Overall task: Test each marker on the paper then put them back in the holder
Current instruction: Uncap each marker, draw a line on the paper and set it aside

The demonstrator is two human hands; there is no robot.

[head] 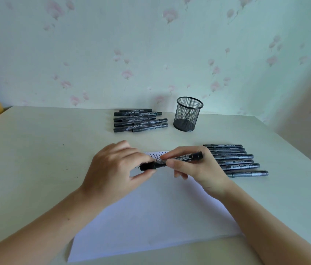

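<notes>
Two bare hands meet over the middle of the frame, above a white sheet of paper (151,217) lying on the pale bench (36,150). Left of centre, the left hand (112,169) pinches the cap end of a black marker (172,161), thumb below and fingers above; whether the cap is being pulled off or pushed on cannot be told. Just right of it, the right hand (194,167) grips the marker's barrel between thumb and curled fingers, so the pen lies nearly level above the paper's far edge, where a few short black test strokes (155,155) show. Above centre lies a loose pile of black markers (139,121), and to its right stands a black wire-mesh cylindrical holder (188,114), which looks empty. Further right, at mid height, a tidy row of black markers (235,159) rests on the bench. Judging by the few strokes and the empty holder, testing seems partly done; every marker has yet to go back in.
</notes>
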